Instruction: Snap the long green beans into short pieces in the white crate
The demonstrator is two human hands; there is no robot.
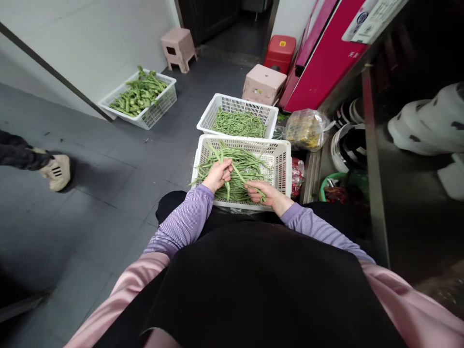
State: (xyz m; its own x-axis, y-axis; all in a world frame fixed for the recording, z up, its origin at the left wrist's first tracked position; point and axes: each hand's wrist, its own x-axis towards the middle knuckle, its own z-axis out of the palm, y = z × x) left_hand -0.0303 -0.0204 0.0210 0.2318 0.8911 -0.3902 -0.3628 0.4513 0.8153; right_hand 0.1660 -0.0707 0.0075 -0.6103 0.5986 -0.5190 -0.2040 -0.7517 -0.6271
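Grey floor tiles (116,166) spread toward ten o'clock; at twelve, over a perforated plastic basket (283,169), left hand (218,175) and right hand (265,194) grip slender beans (238,174).

The pink cabinet (322,67) shows "天"; its white label (371,20) is too blurred.

Lots of purple and pink here tbh: the sleeve cuffs (184,215) are purple with thin pale stripes, and the outer sleeves (136,278) are plain pink against a solid black apron (268,285). The beans (241,166) are bright green in a white basket (282,169) with a slotted pattern, and the floor tiles (97,169) are dark grey. Oh, and the shoe (58,171) is beige with black stripes, plus the tall panel (324,60) is hot pink.
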